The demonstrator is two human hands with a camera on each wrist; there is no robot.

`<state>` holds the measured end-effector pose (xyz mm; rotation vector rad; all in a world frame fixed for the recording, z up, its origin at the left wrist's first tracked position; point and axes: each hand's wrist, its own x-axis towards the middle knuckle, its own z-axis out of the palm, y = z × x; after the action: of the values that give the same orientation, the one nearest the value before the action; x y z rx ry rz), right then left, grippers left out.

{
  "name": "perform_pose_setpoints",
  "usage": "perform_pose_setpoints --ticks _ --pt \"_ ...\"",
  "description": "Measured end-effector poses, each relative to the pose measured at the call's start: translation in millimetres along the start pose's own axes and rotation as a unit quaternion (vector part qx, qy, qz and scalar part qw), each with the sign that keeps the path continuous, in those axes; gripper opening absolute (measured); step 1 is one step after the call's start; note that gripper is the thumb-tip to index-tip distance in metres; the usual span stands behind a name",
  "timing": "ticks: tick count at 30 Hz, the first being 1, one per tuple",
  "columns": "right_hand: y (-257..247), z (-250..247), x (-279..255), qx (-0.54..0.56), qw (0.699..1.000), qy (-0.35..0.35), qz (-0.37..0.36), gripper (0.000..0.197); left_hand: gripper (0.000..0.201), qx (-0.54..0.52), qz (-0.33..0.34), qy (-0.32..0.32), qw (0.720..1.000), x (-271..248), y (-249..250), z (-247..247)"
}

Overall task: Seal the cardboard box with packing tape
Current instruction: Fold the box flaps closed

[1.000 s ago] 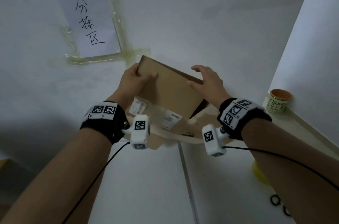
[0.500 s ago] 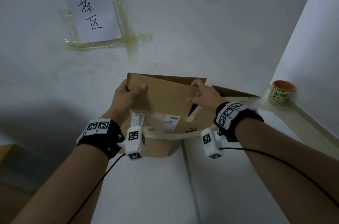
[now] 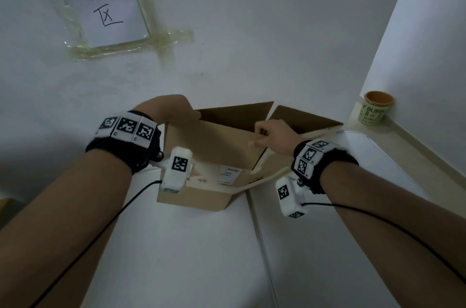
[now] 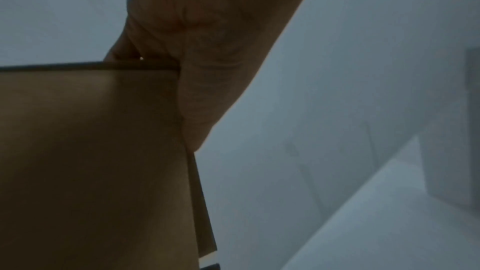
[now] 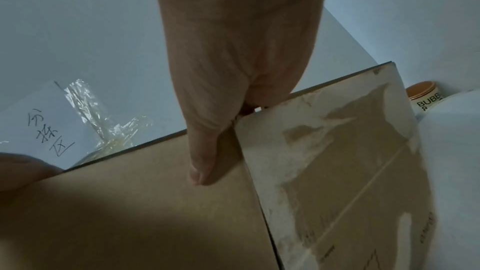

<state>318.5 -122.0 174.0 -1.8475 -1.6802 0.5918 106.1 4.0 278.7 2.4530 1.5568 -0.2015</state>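
Cardboard, head view: cardboard box (image 3: pixel 209 156) now rests on white table (image 3: pixel 176 257), lowered since earlier; flaps open, untaped.
Left wrist view: left hand (image 4: pixel 192 52) clamps box's top-left edge.
Right wrist view: right hand (image 5: pixel 233 69) pinches the near flap's corner; paper cup (image 5: pixel 423 95) stands right of box.

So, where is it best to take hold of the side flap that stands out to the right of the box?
Judging by its pose, take the side flap at its free outer edge, coming from the right with the right hand. It stands open there, clear of the cardboard box.
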Motion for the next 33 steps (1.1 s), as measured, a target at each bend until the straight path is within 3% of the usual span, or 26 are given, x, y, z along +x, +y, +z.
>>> perform_pose_setpoints --ticks 4,9,12,14,16,18,22,24,27,29,33 --pt "9 0 -12 0.012 1.0 0.003 0.018 0.036 0.049 0.126 0.026 -0.033 0.991 3 16 -5" --pt "14 2 -21 -0.016 0.997 -0.023 0.075 0.026 0.048 0.143 0.029 -0.052 0.988 1 28 6" --pt "7 3 -21 -0.06 0.994 -0.052 0.08 0.027 0.049 0.06 0.017 -0.024 0.998 -8 27 16" --pt "-5 -1 -18 -0.082 0.992 -0.055 0.078 0.012 0.047 -0.034 -0.011 0.016 0.999 -15 17 18" --pt "-19 -10 -15 -0.1 0.991 -0.056 0.075 0.025 0.046 -0.142 -0.054 0.035 0.988 -23 -3 20" --pt "-35 -21 -12 -0.139 0.985 -0.071 0.072 0.023 0.045 -0.273 -0.101 0.06 0.955 -33 -28 24" --pt "-60 -41 -9 -0.216 0.969 -0.1 0.07 0.013 0.039 -0.518 -0.196 0.097 0.827 -64 -62 42" --pt "-68 -41 -7 -0.266 0.957 -0.091 0.071 0.011 0.03 -0.571 -0.221 0.088 0.786 -76 -63 57" --pt "-72 -32 -4 -0.351 0.931 -0.056 0.081 0.011 0.04 -0.599 -0.242 0.1 0.757 -85 -63 75" --pt "-67 -27 -5 -0.343 0.934 -0.016 0.1 0.021 0.042 -0.633 -0.253 0.098 0.725 -91 -60 87" --pt "-59 -21 -9 -0.308 0.941 0.042 0.134 0.023 0.034 -0.729 -0.262 0.072 0.628 -107 -29 107"
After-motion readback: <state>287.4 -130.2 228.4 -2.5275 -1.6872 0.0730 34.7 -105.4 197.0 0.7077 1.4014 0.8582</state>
